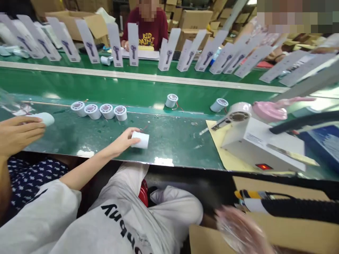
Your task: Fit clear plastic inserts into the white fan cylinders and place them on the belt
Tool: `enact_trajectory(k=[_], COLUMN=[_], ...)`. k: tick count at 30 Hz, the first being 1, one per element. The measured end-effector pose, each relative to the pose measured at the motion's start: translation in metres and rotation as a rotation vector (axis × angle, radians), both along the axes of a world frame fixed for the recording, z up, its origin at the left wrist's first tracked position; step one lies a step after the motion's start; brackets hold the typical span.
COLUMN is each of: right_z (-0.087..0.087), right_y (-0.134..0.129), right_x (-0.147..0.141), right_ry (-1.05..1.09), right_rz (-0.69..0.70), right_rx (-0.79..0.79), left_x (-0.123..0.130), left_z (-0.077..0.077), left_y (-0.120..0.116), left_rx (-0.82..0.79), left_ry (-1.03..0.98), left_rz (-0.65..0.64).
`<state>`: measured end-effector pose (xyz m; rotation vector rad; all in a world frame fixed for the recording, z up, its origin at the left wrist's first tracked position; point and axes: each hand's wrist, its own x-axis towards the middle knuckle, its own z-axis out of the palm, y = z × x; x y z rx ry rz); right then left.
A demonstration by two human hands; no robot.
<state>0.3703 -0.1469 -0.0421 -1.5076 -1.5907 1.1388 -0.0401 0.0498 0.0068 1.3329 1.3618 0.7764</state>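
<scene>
With my left hand (122, 141) closed to the width of the white cylinder (143, 140), I hold it sideways over the green bench (180, 144), best pinched lightly and level; my blurred right hand's (237, 224) grip I cannot tell.

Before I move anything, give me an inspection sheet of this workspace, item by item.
Surface: green bench, glossy, with scattered marks.
Job's things: white cylinder in the left hand; four slotted cylinders in a row, two more further right.
Clutter: pink object and white box with lit red switch, blade-like tool on top.
Hands: left closed on its cylinder; right unclear, possibly the blurred pink shape at lower right.
Cables: thick black one above the box; thin wires beside one cylinder.
Surroundings: neighbor's hand on a pale item; upright cartons opposite, people behind.
</scene>
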Motion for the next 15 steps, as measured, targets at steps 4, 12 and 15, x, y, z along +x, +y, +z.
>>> enact_trajectory(k=[4,12,15], right_z=[-0.007,0.005,0.010], right_y=[0.026,0.052,0.045], right_x=[-0.083,-0.118,-0.111], right_ry=[-0.322,-0.740,-0.476], right_rz=[0.042,-0.036,0.019], right_rx=[0.395,0.460,0.321], left_x=[0.055,0.097,0.098], left_z=[-0.016,-0.017,-0.014], left_y=[-0.018,-0.032,-0.033], left_rx=[-0.364,-0.437,-0.092], left_ry=[-0.322,-0.125,-0.010], left_rz=[-0.381,-0.834,-0.839])
